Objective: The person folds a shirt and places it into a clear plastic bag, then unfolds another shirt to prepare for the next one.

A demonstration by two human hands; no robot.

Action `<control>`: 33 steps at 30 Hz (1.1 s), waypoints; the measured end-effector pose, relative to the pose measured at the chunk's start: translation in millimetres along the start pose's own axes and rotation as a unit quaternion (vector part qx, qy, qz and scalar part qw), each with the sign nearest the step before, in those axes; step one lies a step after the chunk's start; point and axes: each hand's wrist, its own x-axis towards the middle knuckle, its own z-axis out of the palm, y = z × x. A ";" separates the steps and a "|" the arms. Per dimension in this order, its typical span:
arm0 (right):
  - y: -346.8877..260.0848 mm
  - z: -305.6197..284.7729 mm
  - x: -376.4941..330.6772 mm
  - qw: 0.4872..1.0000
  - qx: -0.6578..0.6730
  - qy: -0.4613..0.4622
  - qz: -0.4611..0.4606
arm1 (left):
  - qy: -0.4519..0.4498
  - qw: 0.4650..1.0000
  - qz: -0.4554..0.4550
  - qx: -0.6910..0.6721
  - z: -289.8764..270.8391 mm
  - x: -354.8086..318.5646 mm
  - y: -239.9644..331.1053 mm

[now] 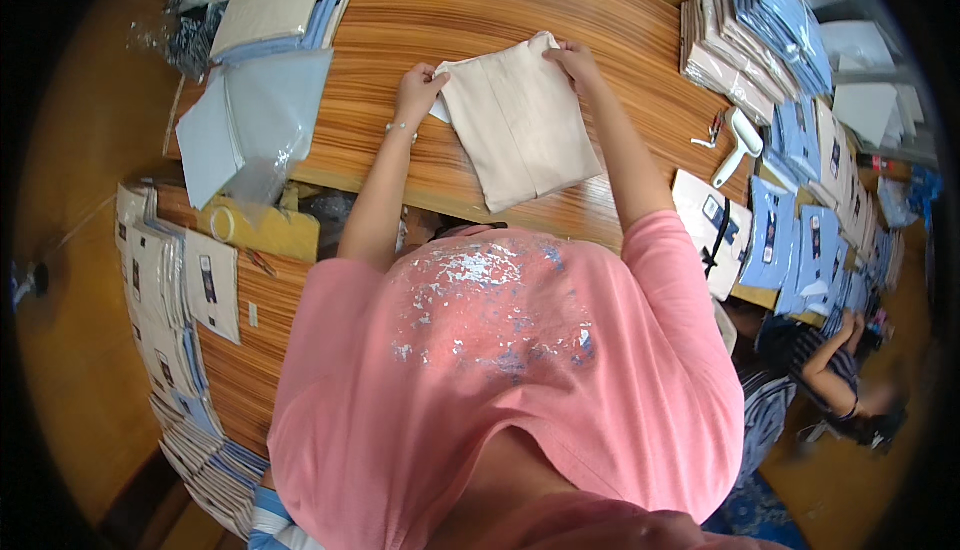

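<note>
A folded beige cloth [520, 125] lies flat on the striped wooden table [420, 20] in front of me. My left hand [420, 88] pinches its far left corner, where a bit of white sheet sticks out from under the fold. My right hand [573, 58] grips the far right corner of the same cloth. Both arms reach forward over my pink shirt, and a thin bracelet sits on my left wrist.
Pale grey sheets and clear plastic bags [250, 125] lie at the left. Packed beige and blue stacks [285, 0] sit far left, more stacks [760, 40] at the right. A white tool [740, 145] rests near them. Another person [830, 370] sits lower right. Packets [165, 290] pile on a lower table.
</note>
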 end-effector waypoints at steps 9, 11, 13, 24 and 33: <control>-101.7 -78.1 -219.2 0.965 0.020 0.005 -0.260 | -0.145 0.961 0.180 -0.150 -32.9 -88.2 183.9; -87.6 -83.2 -252.2 0.971 -0.020 0.030 -0.238 | -0.180 0.956 0.226 -0.057 -36.9 -103.5 177.2; -51.2 -79.2 -275.6 0.966 -0.052 0.039 -0.250 | -0.209 0.914 0.347 0.010 -24.0 -115.6 147.1; 123.3 -44.8 -317.0 0.939 -0.214 0.192 -0.190 | -0.256 0.958 0.123 0.049 1.0 -166.6 10.4; 147.3 -50.1 -293.7 0.978 0.153 0.091 0.110 | -0.359 0.920 -0.158 -0.004 23.7 -152.0 12.4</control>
